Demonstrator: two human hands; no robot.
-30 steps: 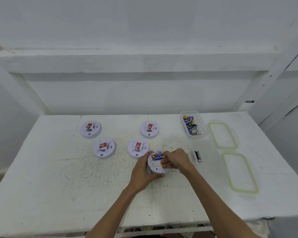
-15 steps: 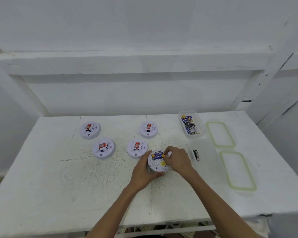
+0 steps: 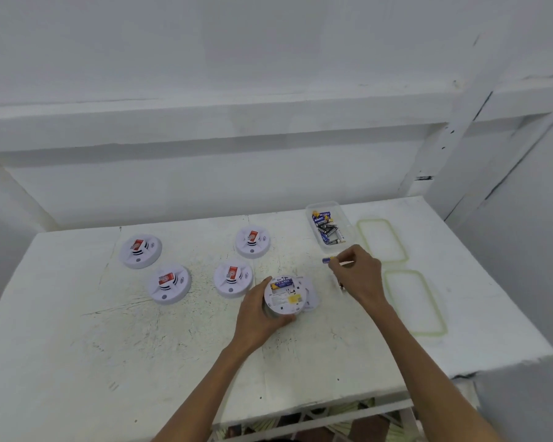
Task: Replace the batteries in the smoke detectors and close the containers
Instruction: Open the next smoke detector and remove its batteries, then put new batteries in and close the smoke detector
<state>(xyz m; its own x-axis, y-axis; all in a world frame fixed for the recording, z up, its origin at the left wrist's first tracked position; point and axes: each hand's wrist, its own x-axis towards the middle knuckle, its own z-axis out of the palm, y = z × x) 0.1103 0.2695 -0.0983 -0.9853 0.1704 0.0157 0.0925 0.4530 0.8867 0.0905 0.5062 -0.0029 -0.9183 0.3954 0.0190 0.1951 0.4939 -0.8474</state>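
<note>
Left hand (image 3: 258, 317) is wrapped around the side of an upturned smoke detector (image 3: 285, 297) resting on the white counter (image 3: 141, 339), near its middle; the detector's back is exposed, with one blue and yellow battery (image 3: 281, 284) seated in the compartment at its far edge. A loose white cover (image 3: 312, 296) lies touching the detector on its right. Right hand (image 3: 358, 275) is raised to the right of the detector, fingers pinched on a second small battery (image 3: 328, 259) whose blue and yellow end projects leftward from the fingertips. Just beyond that hand stands an open clear container (image 3: 345, 224) holding a jumble of batteries. Two clear lids (image 3: 382, 240) with pale green rims lie flat to its right, one behind the other. Four further smoke detectors (image 3: 140, 251) sit face up on the counter to the left, each bearing a red label, none touching another
</note>
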